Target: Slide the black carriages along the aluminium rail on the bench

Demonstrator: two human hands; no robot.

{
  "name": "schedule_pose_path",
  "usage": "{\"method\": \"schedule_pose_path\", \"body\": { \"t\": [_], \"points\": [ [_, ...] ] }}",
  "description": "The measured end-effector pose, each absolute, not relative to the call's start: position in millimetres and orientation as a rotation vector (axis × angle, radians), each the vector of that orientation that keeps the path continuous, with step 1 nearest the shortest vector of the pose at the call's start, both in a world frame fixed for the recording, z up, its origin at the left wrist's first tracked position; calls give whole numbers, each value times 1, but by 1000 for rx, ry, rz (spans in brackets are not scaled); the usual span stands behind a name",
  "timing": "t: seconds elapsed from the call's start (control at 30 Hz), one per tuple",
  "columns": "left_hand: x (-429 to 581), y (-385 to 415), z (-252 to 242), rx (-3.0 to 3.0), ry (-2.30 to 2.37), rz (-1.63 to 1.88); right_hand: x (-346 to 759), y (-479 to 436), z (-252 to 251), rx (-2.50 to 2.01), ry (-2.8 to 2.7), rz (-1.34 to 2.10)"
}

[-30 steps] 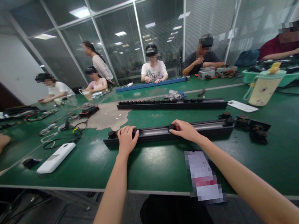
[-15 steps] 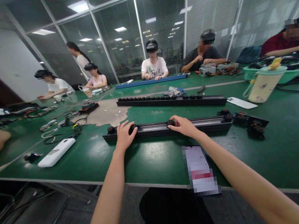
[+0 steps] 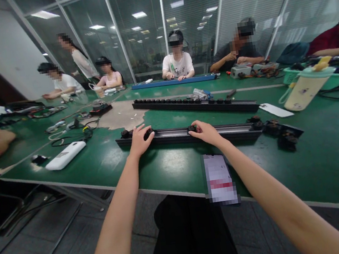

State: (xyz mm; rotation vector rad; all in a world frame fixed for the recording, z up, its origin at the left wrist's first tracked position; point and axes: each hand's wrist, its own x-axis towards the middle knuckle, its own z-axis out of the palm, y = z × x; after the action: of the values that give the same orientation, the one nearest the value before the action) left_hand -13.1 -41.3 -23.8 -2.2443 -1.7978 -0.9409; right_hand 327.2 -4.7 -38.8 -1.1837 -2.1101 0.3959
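Note:
A long black rail [image 3: 170,134] with a shiny channel along its top lies crosswise on the table in front of me. My left hand [image 3: 141,141] is closed around a small dark block [image 3: 149,132] at the rail's left part, thumb on the near side. Near the middle, my right hand [image 3: 206,132] pinches another small black block [image 3: 192,128] that sits in or on the channel. Further dark blocks rest at both rail ends, one at the left end [image 3: 124,133] and one at the right [image 3: 254,120]. My fingers partly hide the held blocks.
Behind lies a second black rail [image 3: 194,105] with several blocks. To the right are loose black parts [image 3: 287,139], a white phone [image 3: 276,110] and a tumbler [image 3: 307,87]. A phone [image 3: 220,176] lies nearest me; a white device [image 3: 65,156] is left. Other people sit around the table.
The camera has tipped downward, so the scene sits higher in view. Both hands stay on the same blocks, with no clear shift along the rail.

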Motion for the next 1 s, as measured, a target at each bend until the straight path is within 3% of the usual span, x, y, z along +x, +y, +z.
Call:
{"method": "schedule_pose_path", "body": {
  "t": [1.0],
  "points": [
    [-26,-30,-34,-2267,-1683,-1046,327,3,-43,-1087,-2105,335]
  ]
}}
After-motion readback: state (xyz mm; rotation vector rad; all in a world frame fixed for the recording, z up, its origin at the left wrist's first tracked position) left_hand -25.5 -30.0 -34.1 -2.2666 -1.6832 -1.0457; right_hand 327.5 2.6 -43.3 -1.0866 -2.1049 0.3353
